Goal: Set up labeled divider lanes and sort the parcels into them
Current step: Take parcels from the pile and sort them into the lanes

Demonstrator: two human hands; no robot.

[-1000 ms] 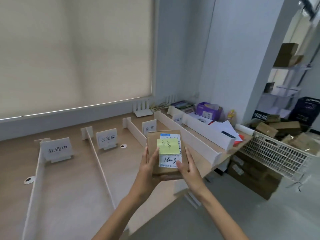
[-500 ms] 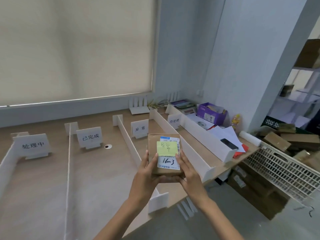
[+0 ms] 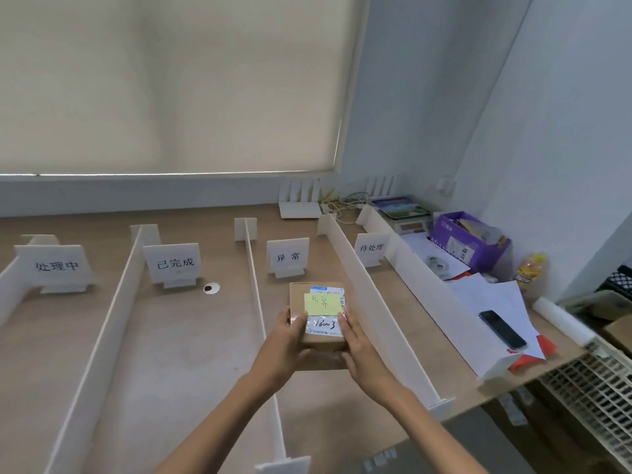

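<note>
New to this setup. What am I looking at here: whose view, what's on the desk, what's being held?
There is no robot here. It is one wide-angle camera worn on a person's head, looking forward and down at two bare hands.

The left hand and right hand together hold a small brown cardboard parcel with a yellow sticky note over its white shipping label.

The wooden desk is split into lanes by long white divider strips. Each lane has a white standing sign: 处理中, 已完成, 异常, 待处理. The parcel is over the 异常 lane; I cannot tell whether it touches the desk.

To the right lie loose papers, a black phone and a purple box.
</note>
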